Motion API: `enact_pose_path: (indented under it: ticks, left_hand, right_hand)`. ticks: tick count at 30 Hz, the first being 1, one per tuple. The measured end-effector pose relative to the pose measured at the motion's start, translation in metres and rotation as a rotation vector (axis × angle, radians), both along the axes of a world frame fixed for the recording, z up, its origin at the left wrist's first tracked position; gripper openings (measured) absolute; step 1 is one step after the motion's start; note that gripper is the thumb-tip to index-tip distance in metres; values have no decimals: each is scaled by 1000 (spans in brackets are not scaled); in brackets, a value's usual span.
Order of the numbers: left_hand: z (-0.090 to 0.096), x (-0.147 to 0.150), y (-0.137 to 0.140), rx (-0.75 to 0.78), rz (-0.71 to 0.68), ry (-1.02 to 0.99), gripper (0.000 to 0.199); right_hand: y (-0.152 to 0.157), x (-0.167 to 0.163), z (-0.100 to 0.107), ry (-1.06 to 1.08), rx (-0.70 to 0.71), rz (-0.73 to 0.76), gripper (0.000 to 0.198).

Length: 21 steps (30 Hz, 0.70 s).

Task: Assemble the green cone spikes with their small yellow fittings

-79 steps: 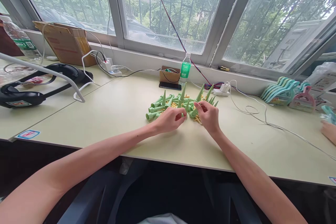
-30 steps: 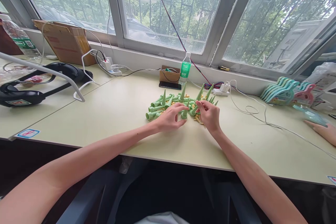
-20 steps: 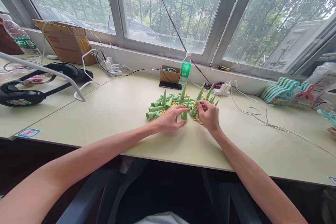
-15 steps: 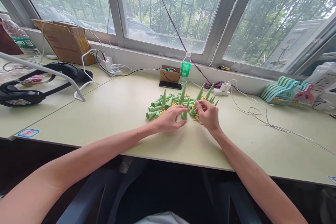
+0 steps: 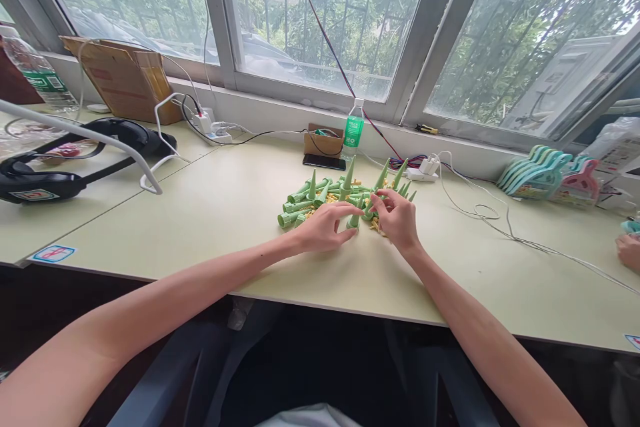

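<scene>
Green cone [image 5: 355, 219] tilts near twelve o'clock over the worktop [image 5: 225, 220]; steady its base with your curled left hand [image 5: 325, 227]; whether that or your bunched right hand [image 5: 398, 219] grips anything is unclear

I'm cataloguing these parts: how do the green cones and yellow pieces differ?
The green cones are larger than the yellow pieces. Several green cones stand upright, points up; the yellow pieces lie scattered low among them. Both share one pile on the table.
</scene>
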<state>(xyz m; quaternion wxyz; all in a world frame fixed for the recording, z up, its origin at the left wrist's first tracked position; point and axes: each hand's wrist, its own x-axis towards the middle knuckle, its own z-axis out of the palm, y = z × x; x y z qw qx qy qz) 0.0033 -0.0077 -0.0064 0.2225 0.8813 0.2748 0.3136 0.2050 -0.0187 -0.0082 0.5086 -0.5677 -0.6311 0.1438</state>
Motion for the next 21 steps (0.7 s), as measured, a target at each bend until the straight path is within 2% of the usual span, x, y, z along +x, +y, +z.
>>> enact_pose_path:
  ticks: [7, 11, 16, 18, 21]
  left_hand:
    - [-1, -1, 0, 18, 3, 1, 31]
    - [0, -1, 0, 14, 8, -4, 29]
    - [-1, 0, 0, 24, 19, -19, 21]
    - [-1, 0, 1, 41, 33, -30, 13]
    - [-2, 0, 1, 46, 58, -55, 13]
  right_hand:
    - [0, 0, 0, -12, 43, -20, 39]
    - [-1, -1, 2, 0, 113, -82, 33]
    - [1, 2, 1, -143, 194, -168, 39]
    - [2, 3, 0, -220, 184, -174, 39]
    - [2, 5, -1, -318, 98, -181, 35]
